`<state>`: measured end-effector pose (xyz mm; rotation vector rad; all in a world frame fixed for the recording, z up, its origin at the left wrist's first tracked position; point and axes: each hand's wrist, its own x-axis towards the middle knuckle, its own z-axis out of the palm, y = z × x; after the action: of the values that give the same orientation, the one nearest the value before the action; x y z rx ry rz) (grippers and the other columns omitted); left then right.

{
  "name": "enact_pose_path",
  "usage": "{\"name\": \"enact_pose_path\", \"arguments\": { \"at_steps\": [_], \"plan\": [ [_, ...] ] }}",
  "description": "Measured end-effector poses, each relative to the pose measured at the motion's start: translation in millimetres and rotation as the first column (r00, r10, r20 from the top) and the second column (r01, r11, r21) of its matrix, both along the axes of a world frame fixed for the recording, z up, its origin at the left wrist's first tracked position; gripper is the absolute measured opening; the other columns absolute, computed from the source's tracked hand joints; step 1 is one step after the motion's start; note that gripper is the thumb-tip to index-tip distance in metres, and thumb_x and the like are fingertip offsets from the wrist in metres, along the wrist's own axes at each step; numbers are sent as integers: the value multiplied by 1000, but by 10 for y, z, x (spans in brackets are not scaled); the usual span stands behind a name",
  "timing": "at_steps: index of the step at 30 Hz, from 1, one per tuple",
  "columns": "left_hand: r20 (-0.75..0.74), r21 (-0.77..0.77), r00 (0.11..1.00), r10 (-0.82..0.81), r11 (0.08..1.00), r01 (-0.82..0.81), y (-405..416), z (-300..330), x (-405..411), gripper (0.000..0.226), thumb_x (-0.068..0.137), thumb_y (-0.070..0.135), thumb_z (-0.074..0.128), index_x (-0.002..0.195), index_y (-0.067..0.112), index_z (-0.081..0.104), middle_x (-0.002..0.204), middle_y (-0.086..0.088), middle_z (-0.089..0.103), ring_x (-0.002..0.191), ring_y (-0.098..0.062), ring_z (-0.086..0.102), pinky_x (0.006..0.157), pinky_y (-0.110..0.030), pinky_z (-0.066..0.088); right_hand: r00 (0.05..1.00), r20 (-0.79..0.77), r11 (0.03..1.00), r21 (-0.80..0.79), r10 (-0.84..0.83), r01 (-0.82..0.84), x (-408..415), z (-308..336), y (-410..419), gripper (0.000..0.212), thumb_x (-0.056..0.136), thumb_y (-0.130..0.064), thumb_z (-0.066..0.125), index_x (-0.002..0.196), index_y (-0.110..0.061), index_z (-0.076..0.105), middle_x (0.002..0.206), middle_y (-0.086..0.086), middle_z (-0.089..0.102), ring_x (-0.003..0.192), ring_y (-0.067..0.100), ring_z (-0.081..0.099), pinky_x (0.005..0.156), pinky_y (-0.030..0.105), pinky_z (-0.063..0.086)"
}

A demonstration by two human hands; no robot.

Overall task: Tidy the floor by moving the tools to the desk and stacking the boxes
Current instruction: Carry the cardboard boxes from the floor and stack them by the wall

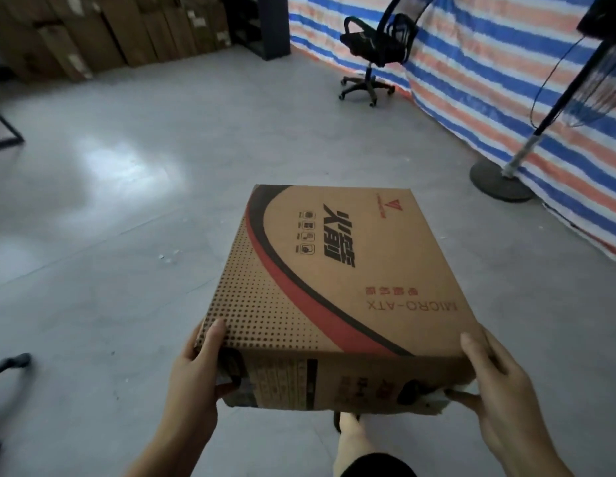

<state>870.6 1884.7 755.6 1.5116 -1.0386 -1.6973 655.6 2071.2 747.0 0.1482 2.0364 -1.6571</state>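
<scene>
Two hands hold one big brown cardboard box (337, 280) up above the grey floor (110, 253), near the person. The left hand (196, 366) grips the near left corner of the box, with its thumb on top. The right hand (499, 383) grips the near right corner, thumb on top and fingers curled under the edge. The box has a red and black curve, black dots and the words MICRO-ATX on its top. Far off, a black office chair (372, 53) stands by a striped blue, white and orange tarp (489, 80). A fan stand (502, 173) is at the right. More cardboard boxes (103, 32) are piled at the far left.
</scene>
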Motion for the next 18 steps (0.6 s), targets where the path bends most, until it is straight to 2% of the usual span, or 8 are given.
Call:
{"name": "enact_pose_path", "arguments": {
  "at_steps": [4, 9, 13, 18],
  "plan": [
    [-6, -7, 998, 65, 998, -66, -472, -16, -567, 22, 95, 29, 51, 114, 20, 58, 94, 12, 59, 82, -2, 54, 59, -36, 51, 997, -12, 997, -19, 80, -80, -721, -8, -640, 30, 94, -25, 54, 124, -23, 56, 99, -10, 59, 83, 9, 54, 78, 50, 53],
    [-14, -5, 988, 155, 988, -155, -1034, 52, -1298, 30, 94, 30, 51, 120, 17, 57, 95, 10, 59, 82, -5, 54, 73, -45, 53, 982, -30, 983, -13, 184, -184, -1602, 76, -1447, 35, 94, -27, 53, 129, -22, 54, 94, -17, 57, 82, 5, 53, 78, 49, 54],
    [-15, -11, 974, 228, 974, -228, -1472, 67, -1734, 24, 95, 28, 50, 115, 18, 57, 93, 10, 60, 80, -5, 55, 68, -40, 52, 968, -39, 969, 2, 248, -249, -2115, 104, -2082, 35, 94, -27, 54, 129, -22, 55, 100, -10, 60, 83, 6, 54, 80, 53, 53],
    [10, -21, 960, 281, 960, -281, -2180, -8, -2067, 13, 96, 28, 49, 98, 24, 61, 89, 11, 61, 78, -3, 56, 66, -40, 53, 951, -29, 952, 9, 307, -307, -2526, 44, -2963, 36, 94, -25, 54, 130, -21, 53, 91, -19, 54, 78, 3, 50, 75, 48, 53]
  ]
}}
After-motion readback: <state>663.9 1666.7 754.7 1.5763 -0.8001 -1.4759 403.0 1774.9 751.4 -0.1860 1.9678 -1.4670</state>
